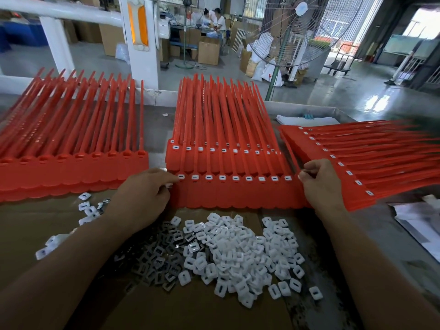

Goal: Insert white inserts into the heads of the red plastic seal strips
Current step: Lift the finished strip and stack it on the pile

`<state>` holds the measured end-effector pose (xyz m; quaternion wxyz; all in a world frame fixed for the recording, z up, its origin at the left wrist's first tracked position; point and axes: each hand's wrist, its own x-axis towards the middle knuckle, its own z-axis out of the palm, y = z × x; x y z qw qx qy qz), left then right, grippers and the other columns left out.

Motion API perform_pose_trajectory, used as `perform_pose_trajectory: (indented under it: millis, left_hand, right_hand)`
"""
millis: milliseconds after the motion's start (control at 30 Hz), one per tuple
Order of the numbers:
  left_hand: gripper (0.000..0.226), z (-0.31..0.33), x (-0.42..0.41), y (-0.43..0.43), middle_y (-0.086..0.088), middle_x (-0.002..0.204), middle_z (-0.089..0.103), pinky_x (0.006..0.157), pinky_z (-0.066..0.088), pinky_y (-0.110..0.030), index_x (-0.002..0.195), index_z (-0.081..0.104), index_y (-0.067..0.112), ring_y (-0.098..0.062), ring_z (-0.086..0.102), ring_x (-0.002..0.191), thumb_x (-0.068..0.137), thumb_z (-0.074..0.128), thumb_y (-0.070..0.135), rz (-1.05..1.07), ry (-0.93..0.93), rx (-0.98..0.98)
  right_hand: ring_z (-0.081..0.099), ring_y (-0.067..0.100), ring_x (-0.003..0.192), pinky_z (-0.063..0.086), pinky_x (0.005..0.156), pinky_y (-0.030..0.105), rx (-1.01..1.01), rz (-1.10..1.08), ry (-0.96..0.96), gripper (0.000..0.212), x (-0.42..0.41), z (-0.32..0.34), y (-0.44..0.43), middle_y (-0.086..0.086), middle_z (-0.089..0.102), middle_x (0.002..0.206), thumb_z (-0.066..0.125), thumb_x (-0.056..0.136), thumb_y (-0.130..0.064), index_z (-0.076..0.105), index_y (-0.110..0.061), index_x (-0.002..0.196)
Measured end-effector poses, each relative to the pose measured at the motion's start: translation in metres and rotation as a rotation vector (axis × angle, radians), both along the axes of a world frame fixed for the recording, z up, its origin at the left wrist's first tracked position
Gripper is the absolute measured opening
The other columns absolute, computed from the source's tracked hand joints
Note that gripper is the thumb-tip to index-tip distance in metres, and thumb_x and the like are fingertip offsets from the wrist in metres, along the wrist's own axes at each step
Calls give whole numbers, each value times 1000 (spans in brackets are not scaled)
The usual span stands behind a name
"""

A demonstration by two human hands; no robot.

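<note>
**Both hands on front row, mid-frame**

Cardboard sheet at bottom carries loose piles. Red seal strips: unfilled stack upper left, filled stack centre, side stack right. Front row, heads filled: left hand grips its left end, right hand pinches its right end. White inserts heaped lower centre, touching grey metal clips to their left.

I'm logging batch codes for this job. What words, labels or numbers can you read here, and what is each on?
No text can be read.
Papers at far right: print blurred.
White sack beside the fan: red mark, too small.
Red seal strips, white inserts: no markings visible.
</note>
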<state>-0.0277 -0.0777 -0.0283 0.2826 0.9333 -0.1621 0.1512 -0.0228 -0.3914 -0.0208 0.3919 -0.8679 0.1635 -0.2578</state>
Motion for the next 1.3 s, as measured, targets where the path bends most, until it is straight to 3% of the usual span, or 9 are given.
perform_pose_trajectory:
  millis: [133,233,367,533,633,867,1067,1167,1300]
  left_hand:
    - [27,2,-1,0,-3,115,64,87,36,-21,109,67,17,-19,59,105,86,54,10,61,45,-3]
    - [28,4,-3,-3,0,116,64,84,31,-12,111,65,19,-12,58,102,86,56,12,54,55,-24]
    - [35,7,-1,-4,11,92,63,66,30,4,113,63,23,10,48,73,80,65,12,84,93,-132]
    - [53,16,-2,-3,8,77,68,60,48,-22,106,54,39,-4,63,61,73,70,2,64,381,-663]
    - [47,17,0,-1,-4,81,67,58,50,-21,111,60,18,-14,62,64,72,64,-8,36,575,-826]
    - [42,19,0,2,-17,103,63,68,56,-42,108,64,14,-29,68,84,78,55,-13,-50,535,-915]
    - [49,25,4,1,2,81,70,59,53,-19,83,71,31,-12,68,76,78,55,-14,-65,368,-897]
    - [44,30,13,-1,2,78,70,58,50,-16,93,68,23,-11,67,72,78,53,-15,-36,339,-875]
    - [46,35,33,-2,3,77,67,55,48,-12,97,64,23,0,64,64,77,53,-17,19,281,-785]
  right_hand:
    - [51,13,87,32,73,15,100,-9,5,16,-1,7,-1,0,56,89,65,81,-6,59,-8,96]
    - [58,20,89,46,87,34,326,-7,55,20,-4,16,-1,8,62,94,67,79,-6,63,-8,99]
    - [61,21,73,52,76,35,632,99,196,23,-11,27,-4,12,64,81,64,79,2,64,-2,102]
    - [60,17,73,51,58,22,622,170,174,38,-14,30,-6,7,63,84,53,78,18,59,-6,107]
    - [57,11,67,48,46,12,576,212,88,42,-15,35,-6,3,60,78,50,77,22,57,-8,105]
    - [59,11,76,50,68,19,507,265,-42,42,-16,40,-9,1,61,82,55,75,20,60,-18,92]
    - [57,12,86,50,75,20,513,219,-134,41,-9,34,-4,-1,59,87,58,76,17,59,-14,103]
    - [55,17,95,46,88,31,481,178,-146,39,2,31,1,-4,57,86,61,76,13,59,-16,103]
    - [53,13,91,45,71,10,367,162,-141,37,22,21,11,-5,56,85,62,77,10,59,-12,106]
